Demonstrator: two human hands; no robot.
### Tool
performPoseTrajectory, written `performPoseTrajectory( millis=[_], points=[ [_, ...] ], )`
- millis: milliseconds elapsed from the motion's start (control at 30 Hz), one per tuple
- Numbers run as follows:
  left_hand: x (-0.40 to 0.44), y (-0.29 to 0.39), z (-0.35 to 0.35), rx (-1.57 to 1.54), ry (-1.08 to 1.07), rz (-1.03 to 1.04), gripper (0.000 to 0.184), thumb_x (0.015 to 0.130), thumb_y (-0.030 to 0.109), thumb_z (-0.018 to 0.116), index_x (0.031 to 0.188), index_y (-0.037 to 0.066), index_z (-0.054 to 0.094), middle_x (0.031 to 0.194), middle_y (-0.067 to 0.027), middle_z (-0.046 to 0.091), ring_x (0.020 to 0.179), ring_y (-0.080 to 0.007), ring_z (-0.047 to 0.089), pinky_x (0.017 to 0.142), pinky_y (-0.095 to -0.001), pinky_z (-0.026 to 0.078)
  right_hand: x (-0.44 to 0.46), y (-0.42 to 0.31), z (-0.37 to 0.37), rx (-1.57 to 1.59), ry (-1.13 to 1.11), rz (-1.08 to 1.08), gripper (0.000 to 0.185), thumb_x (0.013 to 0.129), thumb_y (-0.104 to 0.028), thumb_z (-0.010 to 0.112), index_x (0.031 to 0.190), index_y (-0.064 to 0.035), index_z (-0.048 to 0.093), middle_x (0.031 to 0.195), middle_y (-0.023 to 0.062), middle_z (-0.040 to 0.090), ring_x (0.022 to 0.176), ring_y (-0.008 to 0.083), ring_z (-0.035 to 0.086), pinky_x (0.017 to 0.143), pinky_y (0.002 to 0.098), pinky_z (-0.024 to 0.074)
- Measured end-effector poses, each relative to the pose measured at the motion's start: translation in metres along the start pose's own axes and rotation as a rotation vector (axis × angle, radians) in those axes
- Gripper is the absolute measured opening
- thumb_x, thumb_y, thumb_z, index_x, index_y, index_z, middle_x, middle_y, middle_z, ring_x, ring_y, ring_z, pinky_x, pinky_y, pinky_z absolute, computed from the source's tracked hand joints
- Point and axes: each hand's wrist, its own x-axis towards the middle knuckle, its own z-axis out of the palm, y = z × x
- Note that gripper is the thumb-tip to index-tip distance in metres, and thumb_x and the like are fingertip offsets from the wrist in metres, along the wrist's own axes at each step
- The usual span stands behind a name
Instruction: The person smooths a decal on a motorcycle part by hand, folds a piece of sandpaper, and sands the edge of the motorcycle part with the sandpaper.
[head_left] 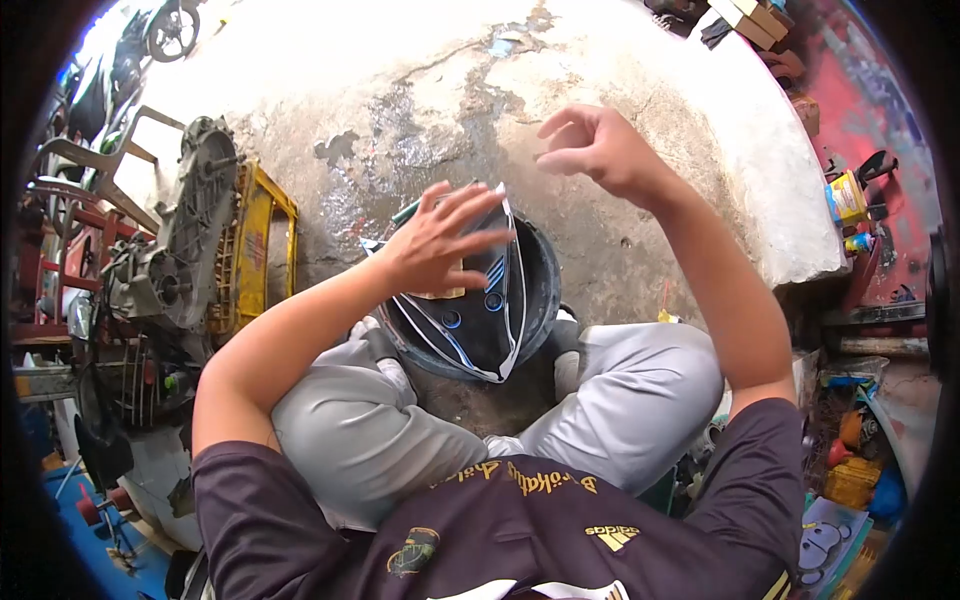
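Observation:
A black, pointed panel (485, 335) with white edges and blue stripes, like a motorcycle body panel, rests in a dark round tub (545, 285) between my knees. Over its far part is my left hand (447, 243), fingers spread, hiding some of the surface; I cannot tell whether it touches. My right hand (608, 155) is raised beyond the tub to the right, apart from the panel. Its fingers curl loosely away from the thumb, slightly blurred, with nothing visible in them.
At left stand a metal engine casing (200, 200) and a yellow crate (265, 240). Water stains mark the concrete floor (420, 120). A raised white ledge (770, 180) runs along the right, with bottles and cluttered parts beyond. A motorcycle wheel (173, 32) shows far left.

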Motion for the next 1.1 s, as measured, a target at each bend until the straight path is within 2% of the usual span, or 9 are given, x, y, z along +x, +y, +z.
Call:
performPoseTrajectory(
  millis=[33,133,167,200,300,433,700,800,1100],
  points=[
    [0.015,0.002,-0.021,0.054,0.077,-0.02,0.07,0.086,0.05,0.083,0.147,0.024,0.06,0.163,-0.0142,0.043,0.15,-0.0379,0.04,0.121,-0.0605,0.031,-0.008,-0.005,-0.001,0.019,0.075,-0.03,0.021,0.086,-0.018,0.086,0.096,-0.0015,0.078,0.085,0.003,0.074,0.081,0.0119,0.066,0.075,0.0277,0.052],
    [0.047,0.002,-0.067,0.075,0.195,-0.165,0.064,0.089,0.047,0.08,0.144,0.019,0.061,0.152,-0.0142,0.053,0.142,-0.0368,0.048,0.116,-0.0565,0.036,-0.023,-0.017,-0.015,0.011,0.18,-0.174,0.017,0.09,-0.013,0.085,0.099,0.0002,0.08,0.09,0.0091,0.079,0.085,0.016,0.072,0.082,0.0309,0.0572],
    [0.057,0.007,-0.084,0.078,0.287,-0.176,0.056,0.091,0.041,0.08,0.138,0.016,0.064,0.134,-0.0118,0.065,0.129,-0.0317,0.059,0.114,-0.0506,0.038,-0.025,-0.024,-0.021,0.035,0.22,-0.192,0.016,0.091,-0.011,0.084,0.101,-0.0002,0.08,0.09,0.0095,0.079,0.083,0.0147,0.072,0.081,0.0299,0.0576],
    [0.065,0.016,-0.101,0.094,0.283,-0.172,0.056,0.091,0.041,0.08,0.138,0.016,0.064,0.134,-0.0118,0.065,0.129,-0.0317,0.059,0.114,-0.0506,0.038,-0.028,-0.034,-0.024,0.043,0.223,-0.207,0.016,0.091,-0.011,0.084,0.101,-0.0002,0.08,0.09,0.0095,0.079,0.083,0.0147,0.072,0.081,0.0299,0.0576],
    [0.088,0.043,-0.136,-0.111,0.481,-0.352,0.031,0.095,0.026,0.077,0.122,0.009,0.074,0.103,-0.0069,0.076,0.101,-0.0237,0.072,0.104,-0.0416,0.048,-0.042,-0.063,-0.02,0.232,0.347,-0.232,0.015,0.093,-0.007,0.08,0.107,-0.0003,0.081,0.095,0.0093,0.081,0.083,0.0126,0.072,0.077,0.0272,0.0578],
    [0.112,0.079,-0.157,-0.412,0.617,-0.502,0.022,0.1,0.024,0.074,0.11,0.006,0.079,0.099,-0.0048,0.078,0.096,-0.0132,0.068,0.092,-0.0333,0.052,-0.049,-0.076,-0.006,0.43,0.33,-0.331,0.015,0.095,-0.002,0.076,0.108,-0.0005,0.081,0.1,0.0103,0.08,0.087,0.0131,0.073,0.079,0.0288,0.059],
    [0.129,0.095,-0.13,-0.563,0.556,-0.692,0.027,0.105,0.026,0.07,0.106,0.001,0.079,0.087,-0.0032,0.075,0.085,-0.0095,0.066,0.083,-0.0297,0.052,-0.054,-0.058,0.012,0.627,0.441,-0.384,0.021,0.092,0.004,0.076,0.112,0.0004,0.078,0.101,0.0112,0.078,0.093,0.0152,0.072,0.085,0.0287,0.058],
    [0.129,0.09,-0.125,-0.703,0.497,-0.803,0.03,0.106,0.028,0.067,0.105,0.0,0.079,0.086,-0.0026,0.073,0.085,-0.0091,0.064,0.083,-0.0283,0.05,-0.051,-0.053,0.012,0.589,0.451,-0.359,0.024,0.091,0.004,0.076,0.115,0.0011,0.077,0.101,0.0111,0.078,0.095,0.0152,0.072,0.086,0.0289,0.0577],
    [0.123,0.065,-0.111,-0.983,0.444,-0.726,0.041,0.111,0.038,0.058,0.109,0.001,0.078,0.089,-0.0035,0.073,0.091,-0.0126,0.067,0.092,-0.0328,0.051,-0.044,-0.04,0.003,0.545,0.434,-0.347,0.026,0.092,0.006,0.075,0.118,0.0019,0.076,0.1,0.0106,0.077,0.095,0.0157,0.072,0.085,0.0286,0.0586]
  ],
)
